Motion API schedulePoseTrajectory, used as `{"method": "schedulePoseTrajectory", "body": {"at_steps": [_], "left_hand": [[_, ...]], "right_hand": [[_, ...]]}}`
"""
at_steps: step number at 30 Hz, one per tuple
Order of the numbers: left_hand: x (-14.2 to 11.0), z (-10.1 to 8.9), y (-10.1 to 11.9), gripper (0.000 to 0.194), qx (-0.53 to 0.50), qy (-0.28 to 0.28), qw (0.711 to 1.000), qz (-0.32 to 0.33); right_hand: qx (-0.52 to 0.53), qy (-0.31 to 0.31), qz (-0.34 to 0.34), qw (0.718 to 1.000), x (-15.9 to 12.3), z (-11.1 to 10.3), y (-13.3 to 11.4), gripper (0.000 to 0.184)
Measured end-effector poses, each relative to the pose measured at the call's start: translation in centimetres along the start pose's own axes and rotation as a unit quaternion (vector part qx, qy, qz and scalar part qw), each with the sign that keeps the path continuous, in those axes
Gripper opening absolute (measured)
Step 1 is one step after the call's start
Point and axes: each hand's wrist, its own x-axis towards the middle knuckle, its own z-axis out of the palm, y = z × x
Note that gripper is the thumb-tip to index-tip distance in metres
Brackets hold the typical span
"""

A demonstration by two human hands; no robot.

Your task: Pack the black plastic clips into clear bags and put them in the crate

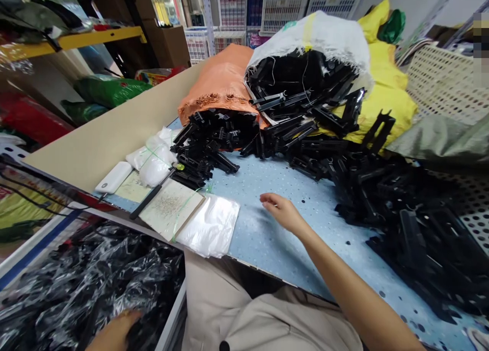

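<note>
My right hand (281,212) hovers above the blue speckled tabletop (252,183), fingers loosely bent, thumb a little apart, with nothing in it. At the bottom left, my left hand (116,331) is low over a bin (173,315) filled with black parts in clear plastic bags (87,269). It is blurred and its fingers are mostly out of sight, so whether it grips a bag is unclear. Left of my right hand lies a stack of clear plastic bags (214,226), partly under a pale board (168,206). A dark-handled tool (153,194) rests across the board's edge.
Black plastic parts spill from an orange sack (217,78) and a white sack (317,35). More black parts (405,203) are heaped along the right. A white device (113,178) and a white plastic bundle (155,160) lie at left. Behind stand a yellow sack (389,96) and cream basket (445,81).
</note>
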Motion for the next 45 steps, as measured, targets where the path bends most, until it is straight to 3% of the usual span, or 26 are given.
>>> {"method": "schedulePoseTrajectory", "body": {"at_steps": [2, 5, 7, 9, 11, 13, 15, 17, 20, 22, 25, 29, 32, 35, 40, 43, 45], "left_hand": [[1.4, 0.9, 0.4, 0.049, 0.005, 0.032, 0.999, -0.014], [2.7, -1.5, 5.0, 0.043, -0.086, 0.169, 0.979, 0.071], [3.3, -4.2, 9.8, 0.041, -0.174, 0.292, 0.927, 0.162], [4.1, -6.6, 14.7, 0.046, -0.274, 0.351, 0.863, 0.24], [5.2, -8.0, 18.4, 0.055, -0.344, 0.308, 0.831, 0.31], [6.6, -8.6, 19.9, 0.058, -0.337, 0.301, 0.826, 0.338], [8.0, -8.7, 19.4, 0.057, -0.256, 0.365, 0.846, 0.293], [9.2, -8.6, 17.9, 0.056, -0.119, 0.417, 0.879, 0.2], [10.4, -8.3, 16.2, 0.056, 0.086, 0.382, 0.914, 0.105], [10.7, -8.3, 16.0, 0.055, 0.162, 0.348, 0.918, 0.096], [10.6, -9.2, 16.5, 0.054, 0.221, 0.326, 0.914, 0.099], [9.8, -10.7, 16.9, 0.058, 0.222, 0.325, 0.914, 0.097], [9.5, -10.0, 16.8, 0.057, 0.2, 0.335, 0.914, 0.111], [9.7, -7.9, 16.5, 0.053, 0.196, 0.35, 0.907, 0.128], [10.1, -5.9, 16.2, 0.058, 0.165, 0.385, 0.898, 0.135], [9.9, -6.3, 16.0, 0.055, 0.079, 0.402, 0.898, 0.159], [9.7, -6.5, 16.2, 0.05, -0.04, 0.419, 0.884, 0.202]], "right_hand": [[-0.017, -0.004, -0.005, 1.0, 1.4, 0.1, 0.3, 0.026], [0.028, -0.099, -0.044, 0.994, 0.9, 2.4, -1.2, 0.027], [0.119, -0.185, -0.069, 0.973, -0.3, 5.0, -2.7, 0.045], [0.216, -0.241, -0.08, 0.943, -1.1, 7.7, -3.8, 0.068], [0.262, -0.211, -0.091, 0.937, -1.0, 9.5, -4.2, 0.06], [0.228, -0.091, -0.115, 0.963, 0.0, 10.1, -4.0, 0.028], [0.139, 0.038, -0.148, 0.978, 1.3, 10.0, -3.4, 0.019], [0.031, 0.088, -0.191, 0.977, 2.2, 10.0, -3.0, 0.027], [-0.131, 0.008, -0.277, 0.952, 2.4, 11.3, -2.9, 0.034], [-0.197, -0.058, -0.314, 0.927, 2.1, 12.8, -3.2, 0.032], [-0.243, -0.103, -0.305, 0.915, 1.8, 14.4, -3.7, 0.036], [-0.274, -0.138, -0.285, 0.908, 2.2, 14.7, -4.0, 0.04], [-0.202, -0.149, -0.299, 0.921, 2.9, 14.4, -3.7, 0.033], [-0.097, -0.078, -0.244, 0.962, 5.1, 13.4, -3.2, 0.02], [-0.071, 0.085, -0.121, 0.987, 12.1, 10.0, -3.8, 0.039], [-0.046, 0.092, -0.072, 0.992, 15.0, 7.8, -4.5, 0.035], [-0.017, 0.073, -0.044, 0.996, 14.8, 6.6, -4.3, 0.023]]}}
